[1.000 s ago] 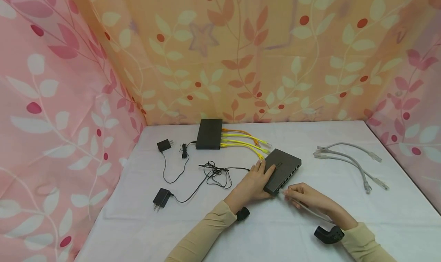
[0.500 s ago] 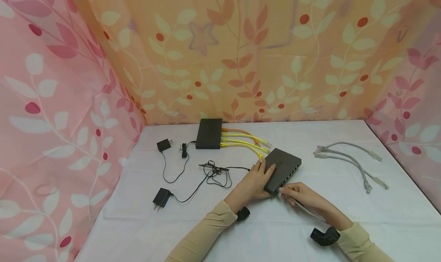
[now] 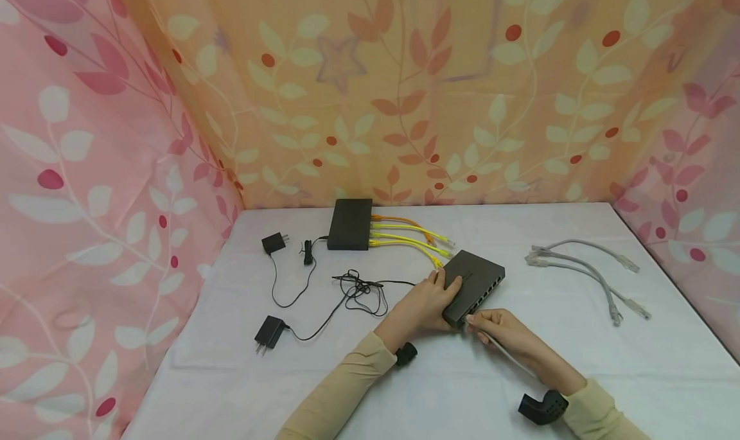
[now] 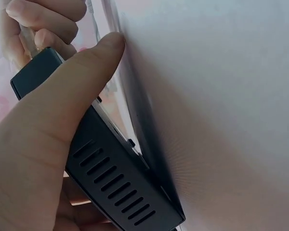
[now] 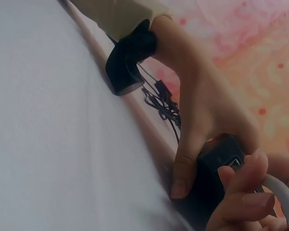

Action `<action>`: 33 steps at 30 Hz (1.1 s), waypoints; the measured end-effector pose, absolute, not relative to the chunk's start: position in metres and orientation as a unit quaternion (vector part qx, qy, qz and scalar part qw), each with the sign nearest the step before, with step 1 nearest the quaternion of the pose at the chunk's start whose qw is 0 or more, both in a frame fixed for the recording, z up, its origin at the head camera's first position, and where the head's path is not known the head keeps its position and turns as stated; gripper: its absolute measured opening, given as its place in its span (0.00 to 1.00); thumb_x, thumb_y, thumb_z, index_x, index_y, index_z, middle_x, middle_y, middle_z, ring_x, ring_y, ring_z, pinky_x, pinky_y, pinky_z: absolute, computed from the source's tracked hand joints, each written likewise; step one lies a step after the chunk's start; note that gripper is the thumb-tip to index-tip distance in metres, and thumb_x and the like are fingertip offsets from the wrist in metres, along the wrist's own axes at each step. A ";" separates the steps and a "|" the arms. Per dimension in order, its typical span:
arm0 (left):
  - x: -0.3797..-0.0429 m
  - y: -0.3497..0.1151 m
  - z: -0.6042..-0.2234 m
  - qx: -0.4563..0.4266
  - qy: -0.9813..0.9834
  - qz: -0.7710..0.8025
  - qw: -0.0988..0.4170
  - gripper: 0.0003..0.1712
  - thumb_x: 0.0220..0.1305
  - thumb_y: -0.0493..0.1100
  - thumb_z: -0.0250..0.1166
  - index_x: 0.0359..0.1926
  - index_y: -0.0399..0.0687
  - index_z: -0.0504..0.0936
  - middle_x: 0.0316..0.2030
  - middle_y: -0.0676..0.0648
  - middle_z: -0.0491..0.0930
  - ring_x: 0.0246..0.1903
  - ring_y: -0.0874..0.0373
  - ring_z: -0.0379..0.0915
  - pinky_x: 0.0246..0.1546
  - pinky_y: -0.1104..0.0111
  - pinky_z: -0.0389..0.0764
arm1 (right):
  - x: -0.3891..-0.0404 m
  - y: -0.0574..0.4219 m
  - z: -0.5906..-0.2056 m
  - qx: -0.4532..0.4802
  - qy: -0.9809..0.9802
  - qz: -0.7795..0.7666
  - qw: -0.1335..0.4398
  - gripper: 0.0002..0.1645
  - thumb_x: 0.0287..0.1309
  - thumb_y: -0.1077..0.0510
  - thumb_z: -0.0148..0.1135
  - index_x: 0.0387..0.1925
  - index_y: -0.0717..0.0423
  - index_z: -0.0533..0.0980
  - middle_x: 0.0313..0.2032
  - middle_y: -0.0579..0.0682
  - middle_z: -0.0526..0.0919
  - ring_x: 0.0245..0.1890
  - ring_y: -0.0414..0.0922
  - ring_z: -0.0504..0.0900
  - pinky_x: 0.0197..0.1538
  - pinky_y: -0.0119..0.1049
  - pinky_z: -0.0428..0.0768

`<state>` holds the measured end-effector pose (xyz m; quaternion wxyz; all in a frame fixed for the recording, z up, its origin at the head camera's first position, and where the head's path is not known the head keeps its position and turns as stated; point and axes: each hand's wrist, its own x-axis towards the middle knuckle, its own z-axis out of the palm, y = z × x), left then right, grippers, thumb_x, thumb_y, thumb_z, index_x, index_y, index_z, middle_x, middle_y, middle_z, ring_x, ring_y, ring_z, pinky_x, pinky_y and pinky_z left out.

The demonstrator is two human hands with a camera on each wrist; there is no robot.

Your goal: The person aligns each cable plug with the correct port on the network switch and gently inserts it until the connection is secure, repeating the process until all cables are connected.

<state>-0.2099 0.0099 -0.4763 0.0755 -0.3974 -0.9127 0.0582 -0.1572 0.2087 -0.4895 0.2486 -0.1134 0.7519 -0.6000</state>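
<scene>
A black network switch [image 3: 476, 282] with a row of ports along its right side sits at the table's centre. My left hand [image 3: 424, 305] grips its left end; in the left wrist view the thumb [image 4: 89, 72] lies along the vented case [image 4: 118, 185], with fingers on the far side. My right hand [image 3: 509, 334] pinches a grey network cable [image 3: 509, 354] close to its plug, right at the switch's nearest port. The right wrist view has the cable [image 5: 283, 195] curving away from the fingertips, which hide the plug.
Behind stands a second black switch [image 3: 349, 225] with yellow cables [image 3: 405, 227] and an orange cable [image 3: 399, 219] plugged in. Several grey cables [image 3: 543, 254] lie at right. At left are two power adapters [image 3: 270, 332] and a tangled black cord [image 3: 363, 291].
My right hand has shifted slightly left, bringing the cable's plug closer against the port; its wrist has swung a little left and toward me. The left hand keeps its hold on the switch.
</scene>
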 end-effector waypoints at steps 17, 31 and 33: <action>-0.199 0.022 -0.481 -0.335 -0.938 0.060 0.058 0.57 0.44 0.74 0.61 0.69 0.50 0.56 0.62 0.33 0.64 0.60 0.41 0.64 0.53 0.56 0.73 | -0.158 0.207 -0.491 -0.114 0.756 -0.598 0.240 0.26 0.68 0.51 0.47 0.34 0.74 0.75 0.12 0.39 0.71 0.14 0.33 0.65 0.23 0.30 0.69; -0.201 0.017 -0.478 -0.344 -0.937 0.053 0.040 0.50 0.52 0.67 0.60 0.70 0.50 0.55 0.63 0.34 0.63 0.61 0.41 0.64 0.54 0.57 0.73 | -0.168 0.214 -0.472 -0.216 0.797 -0.503 0.255 0.22 0.69 0.51 0.45 0.36 0.65 0.78 0.18 0.62 0.77 0.08 0.31 0.59 0.12 0.28 0.61; -0.201 0.018 -0.479 -0.346 -0.935 0.058 0.046 0.51 0.51 0.68 0.60 0.70 0.50 0.55 0.62 0.34 0.64 0.60 0.41 0.64 0.54 0.58 0.73 | -0.171 0.217 -0.470 -0.234 0.793 -0.496 0.264 0.22 0.69 0.52 0.45 0.36 0.64 0.78 0.18 0.60 0.78 0.08 0.31 0.57 0.10 0.28 0.58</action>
